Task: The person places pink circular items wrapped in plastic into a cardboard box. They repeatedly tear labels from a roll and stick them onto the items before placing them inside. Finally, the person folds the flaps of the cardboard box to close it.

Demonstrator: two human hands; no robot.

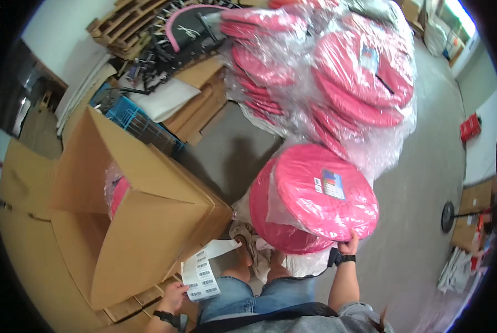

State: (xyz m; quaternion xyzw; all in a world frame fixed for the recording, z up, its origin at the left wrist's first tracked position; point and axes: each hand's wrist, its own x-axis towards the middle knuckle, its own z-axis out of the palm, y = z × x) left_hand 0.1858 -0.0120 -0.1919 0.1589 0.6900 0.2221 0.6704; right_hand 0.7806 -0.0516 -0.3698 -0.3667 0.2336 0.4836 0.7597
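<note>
My left hand [173, 296] is closed on the edge of a white sheet of barcode labels [205, 273], which curls up toward its far end. My right hand [348, 245] grips the near edge of a flat, round pink package [309, 188] in clear plastic. A coloured label and a small white sticker show on its upper face. Beneath it lies another round pink package [262, 202], partly covered. To my left stands a large open cardboard box [148, 233] with its flaps up. Inside it a bit of a pink plastic-wrapped item [119, 194] shows; the rest is hidden.
Beyond my right hand rises a big pile of plastic-wrapped round pink packages [365, 72]. Wooden pallets [129, 28], a blue wire crate [143, 125] and flattened cardboard [198, 105] lie at the far left. Cartons [470, 225] and a black stand [448, 216] are at the right.
</note>
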